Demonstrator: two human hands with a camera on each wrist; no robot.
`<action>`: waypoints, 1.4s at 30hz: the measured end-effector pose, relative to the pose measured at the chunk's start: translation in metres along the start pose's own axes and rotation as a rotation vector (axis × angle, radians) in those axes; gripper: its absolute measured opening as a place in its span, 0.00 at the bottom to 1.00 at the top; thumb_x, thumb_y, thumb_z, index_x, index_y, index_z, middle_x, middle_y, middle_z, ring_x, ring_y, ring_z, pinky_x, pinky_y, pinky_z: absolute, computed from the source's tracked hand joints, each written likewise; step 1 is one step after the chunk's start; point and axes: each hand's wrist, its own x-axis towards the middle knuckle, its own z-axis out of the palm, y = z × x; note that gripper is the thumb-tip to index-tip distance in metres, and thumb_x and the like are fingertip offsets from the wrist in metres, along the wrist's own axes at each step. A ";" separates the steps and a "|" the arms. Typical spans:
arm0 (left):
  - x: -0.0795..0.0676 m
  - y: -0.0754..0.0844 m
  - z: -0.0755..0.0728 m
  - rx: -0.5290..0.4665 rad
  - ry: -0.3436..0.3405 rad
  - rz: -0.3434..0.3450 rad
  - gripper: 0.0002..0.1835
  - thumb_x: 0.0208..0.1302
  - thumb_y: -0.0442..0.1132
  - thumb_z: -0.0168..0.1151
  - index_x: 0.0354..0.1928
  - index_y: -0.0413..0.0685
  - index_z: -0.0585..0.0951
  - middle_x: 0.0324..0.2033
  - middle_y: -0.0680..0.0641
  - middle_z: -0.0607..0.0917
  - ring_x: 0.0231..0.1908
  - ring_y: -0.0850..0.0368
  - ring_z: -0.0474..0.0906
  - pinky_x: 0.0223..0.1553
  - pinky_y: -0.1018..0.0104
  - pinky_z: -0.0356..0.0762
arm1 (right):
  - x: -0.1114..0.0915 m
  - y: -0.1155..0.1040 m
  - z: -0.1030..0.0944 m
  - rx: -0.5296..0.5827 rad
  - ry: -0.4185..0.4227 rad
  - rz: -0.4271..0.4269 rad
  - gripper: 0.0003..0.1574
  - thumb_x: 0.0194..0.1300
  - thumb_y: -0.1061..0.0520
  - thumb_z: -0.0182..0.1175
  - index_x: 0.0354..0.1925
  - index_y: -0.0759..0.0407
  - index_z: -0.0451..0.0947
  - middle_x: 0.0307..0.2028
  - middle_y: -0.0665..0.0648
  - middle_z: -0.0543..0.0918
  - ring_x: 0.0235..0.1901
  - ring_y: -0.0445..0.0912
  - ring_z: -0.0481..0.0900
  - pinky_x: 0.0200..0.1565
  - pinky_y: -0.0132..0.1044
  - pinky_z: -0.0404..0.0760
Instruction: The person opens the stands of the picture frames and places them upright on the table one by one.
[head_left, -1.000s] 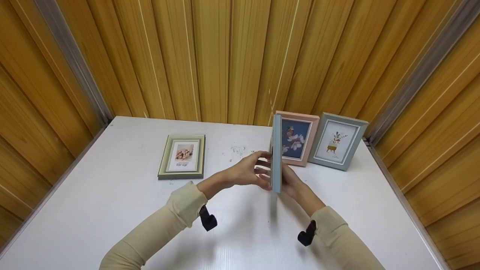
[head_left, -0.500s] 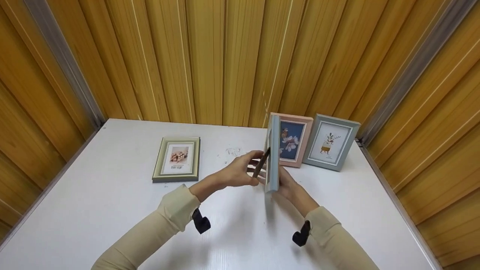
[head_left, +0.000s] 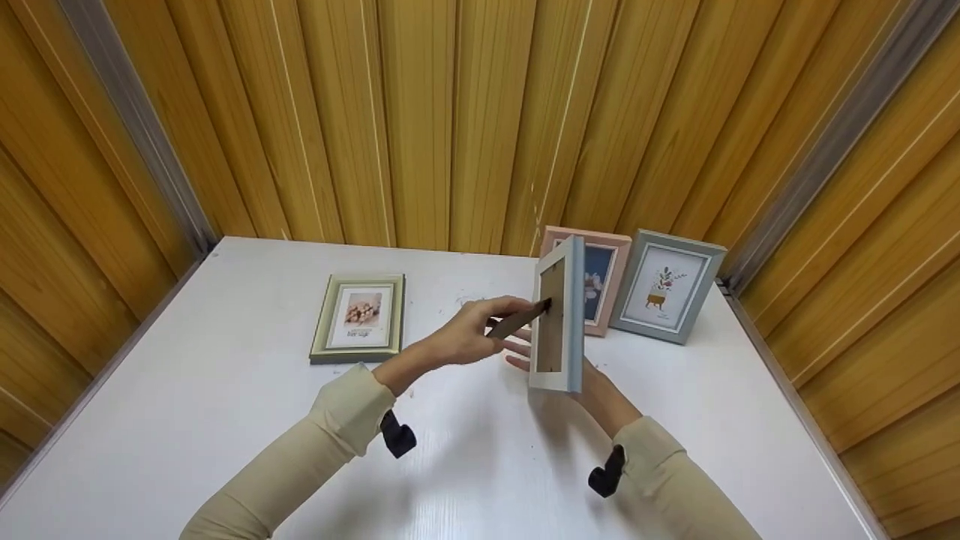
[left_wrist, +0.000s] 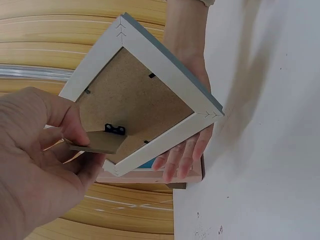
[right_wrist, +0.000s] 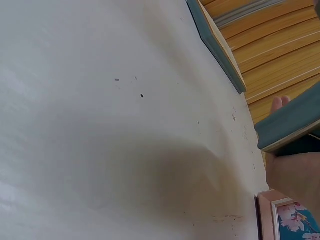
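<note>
In the head view, a light-blue photo frame [head_left: 576,319] is held upright above the table, its white-edged brown back turned leftward. My left hand [head_left: 461,334] pinches the brown stand leg [left_wrist: 102,142] that swings out from that back. The leg hangs from a small black hinge [left_wrist: 115,129]. Behind the frame, my right hand [left_wrist: 185,150] holds it from the picture side; its fingers reach past the edge, and the thumb is hidden. At the right border of the right wrist view, the frame's blue-grey edge crosses in front of part of my right hand [right_wrist: 295,175].
A green-gold photo frame [head_left: 358,319] lies on the white table [head_left: 262,420] at the left. At the back right stand a pink frame [head_left: 619,281] with a flower picture and a grey-green frame [head_left: 667,289]. A wood-look wall [head_left: 420,127] rises behind.
The blue frame has turned from edge-on so that more of its back shows. My left hand has swung the stand leg outward, away from the back.
</note>
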 end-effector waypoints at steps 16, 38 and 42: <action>0.001 0.014 0.009 0.081 0.457 0.092 0.15 0.71 0.28 0.58 0.57 0.34 0.82 0.55 0.38 0.86 0.51 0.45 0.87 0.51 0.59 0.87 | 0.026 0.008 -0.014 0.002 0.303 -0.084 0.41 0.80 0.35 0.35 0.80 0.52 0.48 0.78 0.61 0.58 0.77 0.55 0.59 0.78 0.50 0.57; -0.009 -0.029 -0.010 -0.080 0.622 -0.295 0.17 0.58 0.30 0.73 0.50 0.36 0.85 0.46 0.37 0.89 0.42 0.45 0.91 0.35 0.61 0.89 | 0.022 0.003 -0.006 -0.220 0.437 -0.136 0.44 0.84 0.43 0.34 0.82 0.59 0.29 0.82 0.62 0.26 0.80 0.59 0.22 0.80 0.55 0.29; -0.008 -0.037 -0.014 -0.039 0.668 -0.325 0.15 0.57 0.27 0.70 0.48 0.34 0.85 0.44 0.37 0.90 0.41 0.45 0.90 0.39 0.60 0.89 | 0.020 0.000 -0.003 -0.293 0.405 -0.128 0.42 0.84 0.49 0.35 0.81 0.65 0.31 0.81 0.69 0.37 0.81 0.63 0.36 0.80 0.57 0.44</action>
